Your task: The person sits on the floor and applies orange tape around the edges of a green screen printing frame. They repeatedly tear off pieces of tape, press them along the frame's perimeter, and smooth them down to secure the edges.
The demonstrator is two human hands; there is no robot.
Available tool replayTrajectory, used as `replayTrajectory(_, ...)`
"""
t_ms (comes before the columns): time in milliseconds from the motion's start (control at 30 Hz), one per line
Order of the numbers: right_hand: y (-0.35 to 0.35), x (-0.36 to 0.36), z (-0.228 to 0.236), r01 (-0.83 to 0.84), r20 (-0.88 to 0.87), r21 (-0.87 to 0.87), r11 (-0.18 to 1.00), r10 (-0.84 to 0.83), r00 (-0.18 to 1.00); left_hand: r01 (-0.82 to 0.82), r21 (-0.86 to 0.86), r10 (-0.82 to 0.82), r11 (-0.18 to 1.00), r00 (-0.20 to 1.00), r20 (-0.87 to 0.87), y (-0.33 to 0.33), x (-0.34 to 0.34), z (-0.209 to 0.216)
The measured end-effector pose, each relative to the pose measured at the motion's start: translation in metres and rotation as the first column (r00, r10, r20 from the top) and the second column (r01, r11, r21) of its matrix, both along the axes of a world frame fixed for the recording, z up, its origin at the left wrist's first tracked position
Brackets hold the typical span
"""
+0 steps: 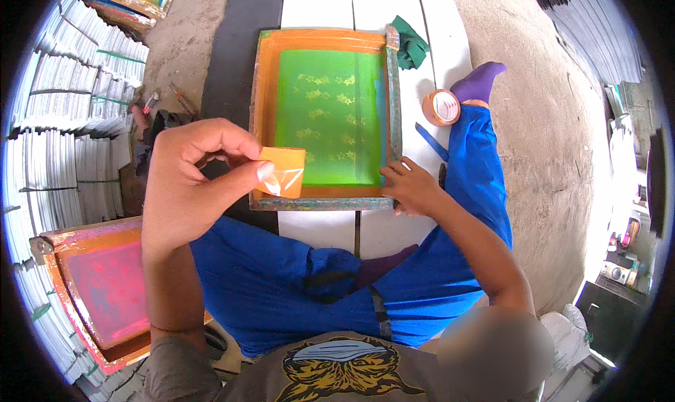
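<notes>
Before me lies a silk-screen printing frame [325, 204], its wooden edges partly covered in brown tape. Its green mesh [316, 135] carries rows of pale, flower-like marks. My left hand [204, 177] is raised over the frame's lower left part, with thumb and fingers pinching a short piece of brown packing tape [287, 164]. Light glints off the tape's lower part. Around the frame's lower right corner my right hand [411, 187] is closed, its fingers on the upper face and the edge.
A brown tape roll [441, 107] stands right of the frame, by a purple-socked foot [478, 82]. A blue strip [431, 142] lies below the roll. Dark green cloth [409, 43] sits by the far right corner. At left are a pink-meshed frame [105, 289] and stacked paper [53, 156].
</notes>
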State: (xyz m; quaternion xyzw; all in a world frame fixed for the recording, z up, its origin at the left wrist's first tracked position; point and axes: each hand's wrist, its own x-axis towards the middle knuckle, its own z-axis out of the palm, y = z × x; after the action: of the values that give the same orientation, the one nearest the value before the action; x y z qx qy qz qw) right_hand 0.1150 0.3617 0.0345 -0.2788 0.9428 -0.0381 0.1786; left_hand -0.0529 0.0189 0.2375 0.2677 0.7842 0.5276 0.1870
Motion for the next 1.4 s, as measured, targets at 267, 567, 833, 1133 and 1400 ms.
replayTrajectory(267,0.0,-0.016,-0.005,-0.156,0.167,0.059,0.986,0.144,0.975,0.022,0.028,-0.021,0.999,1.0,-0.008,0.017,0.005,0.001)
replayTrajectory(567,0.015,-0.005,-0.019,-0.085,0.08,-0.109,0.99,0.094,0.992,0.037,0.079,-0.045,0.996,0.995,0.093,0.025,0.0,-0.009)
replayTrajectory(833,0.017,-0.004,-0.012,-0.008,0.067,-0.154,0.988,0.019,0.998,0.03,0.102,-0.042,0.994,0.991,0.125,0.03,-0.002,-0.016)
replayTrajectory(1133,0.005,-0.015,-0.007,-0.107,0.138,0.043,0.993,0.1,0.985,0.033,0.105,-0.05,0.994,0.984,0.172,0.032,0.0,-0.024)
replayTrajectory(1400,0.003,-0.022,-0.004,-0.116,0.168,0.064,0.991,0.104,0.98,0.055,0.054,-0.059,0.997,0.995,0.085,0.027,0.003,-0.017)
